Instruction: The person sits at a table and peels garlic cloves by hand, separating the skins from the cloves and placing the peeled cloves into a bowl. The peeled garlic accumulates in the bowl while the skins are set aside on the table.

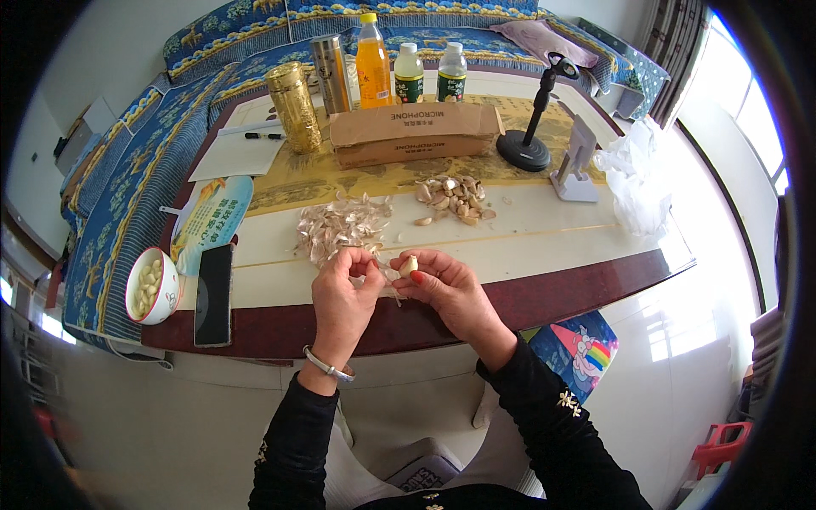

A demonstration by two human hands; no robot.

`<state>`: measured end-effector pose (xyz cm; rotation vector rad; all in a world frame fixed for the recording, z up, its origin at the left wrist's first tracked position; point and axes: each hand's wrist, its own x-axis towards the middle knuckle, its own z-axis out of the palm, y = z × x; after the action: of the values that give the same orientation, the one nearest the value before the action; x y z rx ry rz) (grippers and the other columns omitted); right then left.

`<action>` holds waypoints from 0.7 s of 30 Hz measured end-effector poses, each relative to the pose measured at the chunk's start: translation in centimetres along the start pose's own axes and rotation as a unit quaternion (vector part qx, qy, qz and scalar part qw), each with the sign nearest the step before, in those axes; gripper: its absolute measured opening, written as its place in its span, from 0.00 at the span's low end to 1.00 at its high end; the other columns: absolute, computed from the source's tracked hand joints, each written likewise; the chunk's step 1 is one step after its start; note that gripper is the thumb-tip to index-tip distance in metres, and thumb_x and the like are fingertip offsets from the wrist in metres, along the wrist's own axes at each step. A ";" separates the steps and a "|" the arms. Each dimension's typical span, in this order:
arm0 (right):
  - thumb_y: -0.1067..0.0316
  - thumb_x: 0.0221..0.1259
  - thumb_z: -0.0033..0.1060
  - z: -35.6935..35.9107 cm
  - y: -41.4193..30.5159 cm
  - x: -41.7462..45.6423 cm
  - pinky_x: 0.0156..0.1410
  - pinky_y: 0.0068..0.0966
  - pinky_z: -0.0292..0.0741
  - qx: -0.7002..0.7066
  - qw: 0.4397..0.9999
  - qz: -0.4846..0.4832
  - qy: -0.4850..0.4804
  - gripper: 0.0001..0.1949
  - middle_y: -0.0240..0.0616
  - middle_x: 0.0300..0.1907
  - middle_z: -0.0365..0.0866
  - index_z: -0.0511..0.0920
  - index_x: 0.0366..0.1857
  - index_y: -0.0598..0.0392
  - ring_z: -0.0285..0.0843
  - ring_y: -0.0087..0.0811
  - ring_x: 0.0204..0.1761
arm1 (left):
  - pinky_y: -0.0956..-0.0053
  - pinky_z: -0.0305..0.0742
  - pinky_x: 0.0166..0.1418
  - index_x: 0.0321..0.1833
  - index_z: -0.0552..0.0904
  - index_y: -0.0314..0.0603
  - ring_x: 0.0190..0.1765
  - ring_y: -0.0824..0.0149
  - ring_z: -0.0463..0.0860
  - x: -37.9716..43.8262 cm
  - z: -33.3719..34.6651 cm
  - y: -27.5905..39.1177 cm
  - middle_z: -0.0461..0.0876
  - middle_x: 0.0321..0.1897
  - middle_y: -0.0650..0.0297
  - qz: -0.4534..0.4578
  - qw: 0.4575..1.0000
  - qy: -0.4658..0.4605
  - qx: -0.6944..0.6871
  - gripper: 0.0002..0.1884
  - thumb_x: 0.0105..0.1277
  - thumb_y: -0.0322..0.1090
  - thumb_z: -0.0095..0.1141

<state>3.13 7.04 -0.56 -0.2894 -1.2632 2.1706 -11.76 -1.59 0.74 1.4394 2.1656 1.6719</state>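
A garlic clove [408,266] is held between the thumb and fingers of my right hand [443,285], over the table's front edge. Close beside it, my left hand [349,290] pinches thin garlic skin [386,274] with thumb and forefinger. Behind my left hand lies a heap of loose garlic skins [341,226]. Unpeeled garlic cloves [452,196] form a pile beyond my right hand. At the table's left corner, a white bowl with a red rim [171,280] holds peeled cloves [148,287].
A smartphone [213,296] and hand fan [213,220] lie left. Behind stand a cardboard box [414,137], bottles [373,67], a gold canister [294,108] and a steel flask [332,73]. Right are a microphone stand [524,150], phone holder [575,166] and plastic bag [637,178].
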 end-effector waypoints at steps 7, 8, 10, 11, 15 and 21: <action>0.70 0.74 0.52 -0.3 -0.4 -0.1 0.62 0.26 0.78 0.092 0.993 0.058 -0.037 0.16 0.40 0.58 0.78 0.73 0.61 0.60 0.81 0.30 0.54 | 0.70 0.77 0.39 0.35 0.79 0.41 0.32 0.65 0.82 0.7 -1.3 -0.6 0.82 0.28 0.64 0.037 0.996 0.043 0.064 0.05 0.60 0.29 0.64; 0.70 0.74 0.52 -0.4 -0.4 -0.1 0.63 0.26 0.78 0.093 0.993 0.062 -0.034 0.16 0.40 0.58 0.78 0.73 0.61 0.60 0.81 0.30 0.54 | 0.70 0.77 0.39 0.35 0.80 0.41 0.32 0.65 0.82 0.5 -1.2 -0.3 0.82 0.28 0.64 0.050 0.995 0.039 0.074 0.06 0.60 0.29 0.65; 0.70 0.74 0.52 -0.4 -0.3 -0.1 0.63 0.26 0.78 0.092 0.993 0.062 -0.030 0.16 0.40 0.58 0.78 0.73 0.62 0.61 0.81 0.30 0.55 | 0.70 0.77 0.40 0.35 0.80 0.42 0.32 0.65 0.81 0.3 -1.1 0.2 0.82 0.29 0.64 0.079 0.994 0.024 0.074 0.06 0.60 0.29 0.66; 0.70 0.74 0.52 -0.4 -0.2 0.0 0.63 0.26 0.78 0.089 0.994 0.058 -0.030 0.16 0.40 0.58 0.79 0.73 0.62 0.61 0.81 0.30 0.55 | 0.70 0.77 0.40 0.35 0.80 0.41 0.33 0.64 0.81 0.2 -1.0 0.5 0.82 0.30 0.64 0.081 0.995 0.019 0.054 0.06 0.60 0.28 0.66; 0.71 0.73 0.53 -0.5 -0.1 0.0 0.64 0.26 0.77 0.104 0.993 0.063 -0.008 0.17 0.40 0.57 0.79 0.73 0.62 0.62 0.80 0.30 0.55 | 0.70 0.77 0.41 0.37 0.81 0.41 0.34 0.63 0.82 -0.2 -0.5 1.7 0.82 0.30 0.63 0.095 0.995 -0.005 -0.012 0.06 0.59 0.24 0.64; 0.71 0.72 0.55 -0.3 0.4 0.0 0.62 0.26 0.79 0.095 0.995 0.005 -0.007 0.14 0.39 0.52 0.81 0.74 0.58 0.63 0.81 0.27 0.52 | 0.69 0.77 0.40 0.37 0.83 0.40 0.34 0.61 0.82 -0.4 -0.2 2.3 0.82 0.31 0.62 0.124 0.992 -0.027 -0.013 0.05 0.58 0.25 0.66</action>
<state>3.08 7.13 -1.00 -0.2031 -1.0554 2.2840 -10.18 -2.09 2.46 1.7872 1.9989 1.7033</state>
